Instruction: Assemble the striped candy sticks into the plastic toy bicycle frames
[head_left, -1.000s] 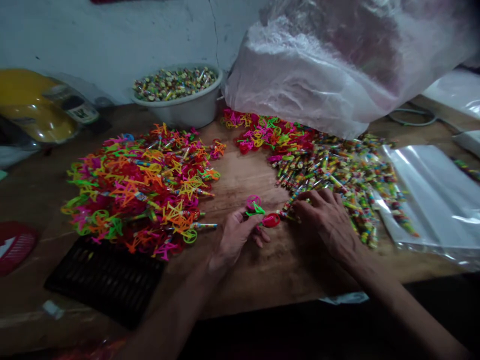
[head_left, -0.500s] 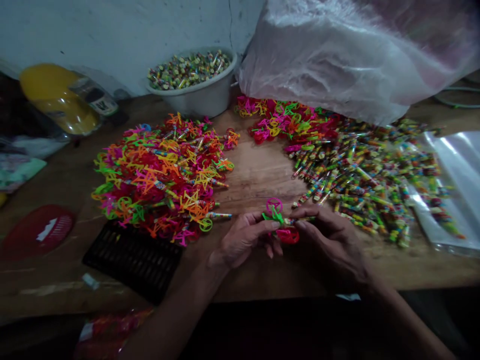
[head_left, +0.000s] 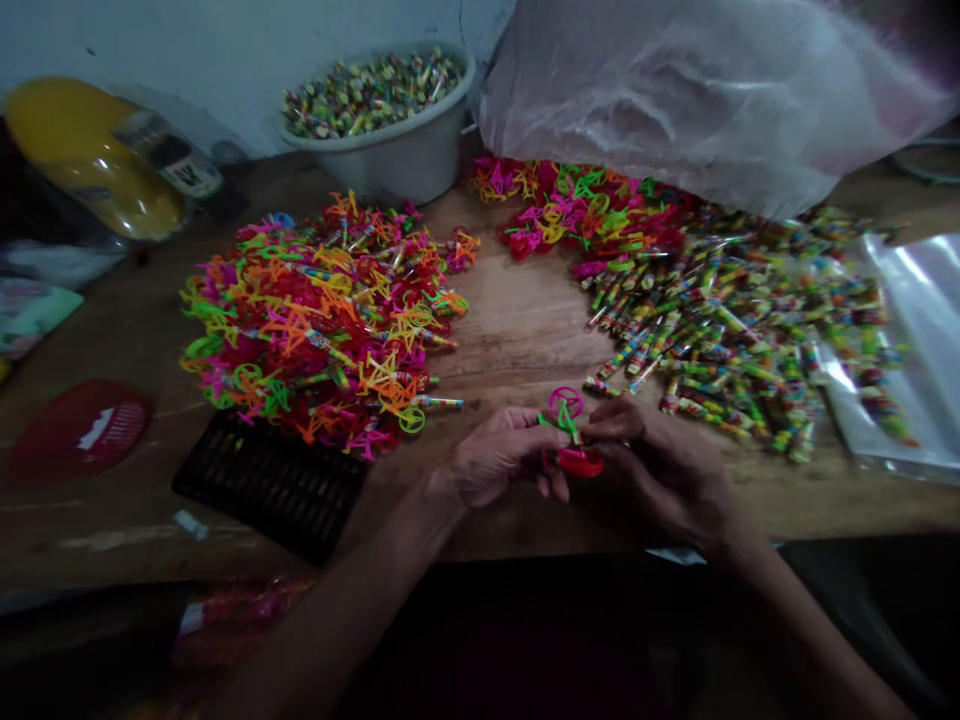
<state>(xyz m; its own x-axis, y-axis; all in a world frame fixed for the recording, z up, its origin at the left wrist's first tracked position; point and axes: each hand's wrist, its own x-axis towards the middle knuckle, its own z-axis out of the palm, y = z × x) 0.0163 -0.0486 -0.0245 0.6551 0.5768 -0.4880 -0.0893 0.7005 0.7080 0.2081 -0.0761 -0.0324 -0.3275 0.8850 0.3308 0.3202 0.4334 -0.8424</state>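
My left hand pinches a small plastic toy bicycle with a magenta wheel, green frame and red wheel, just above the table's front part. My right hand is closed at the toy's right side, its thumb and fingers around a thin candy tube mostly hidden by them. Left of my hands lies a heap of toy bicycles in bright colours, some with tubes fitted in them. To the right spreads a pile of candy tubes in clear printed wrappers.
A white tub full of candy tubes stands against the wall. Before a large clear plastic bag lie more toy parts. A black slotted tray, a red fan-shaped piece, a yellow container and a plastic sheet are on the table.
The view has tilted down slightly, so the table sits higher in it. My right fingers have closed in nearer the toy, covering the tube's end that showed before.
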